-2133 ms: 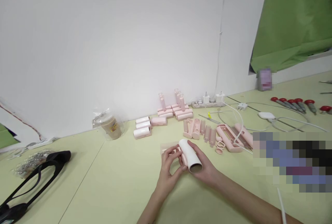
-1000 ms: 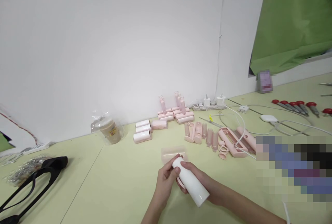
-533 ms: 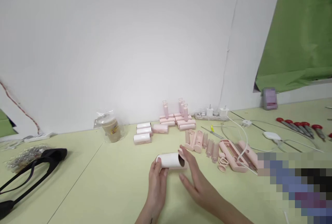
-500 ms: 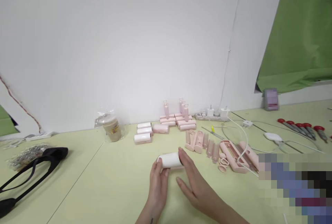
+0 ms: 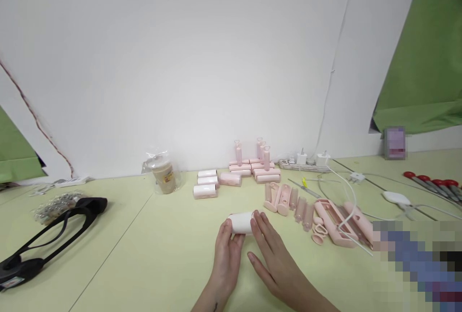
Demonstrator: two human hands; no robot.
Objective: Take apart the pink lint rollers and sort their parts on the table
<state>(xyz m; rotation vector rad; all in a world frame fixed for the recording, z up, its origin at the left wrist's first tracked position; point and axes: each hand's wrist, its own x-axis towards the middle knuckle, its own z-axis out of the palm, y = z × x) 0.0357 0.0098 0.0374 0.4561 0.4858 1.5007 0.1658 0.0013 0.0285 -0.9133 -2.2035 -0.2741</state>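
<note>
A white roll (image 5: pixel 241 223) with a pale pink edge lies sideways between my hands, above the table. My left hand (image 5: pixel 228 247) is closed around its left end, thumb on top and fingers beneath. My right hand (image 5: pixel 269 249) is open, fingers stretched and resting against the right end, thumb held apart. Beyond them stand several more white rolls (image 5: pixel 205 191) in a short row, beside a pink cylinder (image 5: pixel 230 179). Farther back are pink roll cases (image 5: pixel 267 175) with small upright pink tubes (image 5: pixel 266 159).
Pink shells (image 5: pixel 284 200), clear pink tubes (image 5: pixel 308 217) and a pink frame (image 5: pixel 334 223) lie to the right, near white cables and a power strip (image 5: pixel 303 164). A bagged cup (image 5: pixel 165 179) stands at the left back. Black straps (image 5: pixel 88 208) lie left; red-capped tools (image 5: pixel 438 183) lie far right.
The view has turned slightly left, so things appear farther right. My right hand's fingers now reach further over the roll's right end; the left keeps its hold.
</note>
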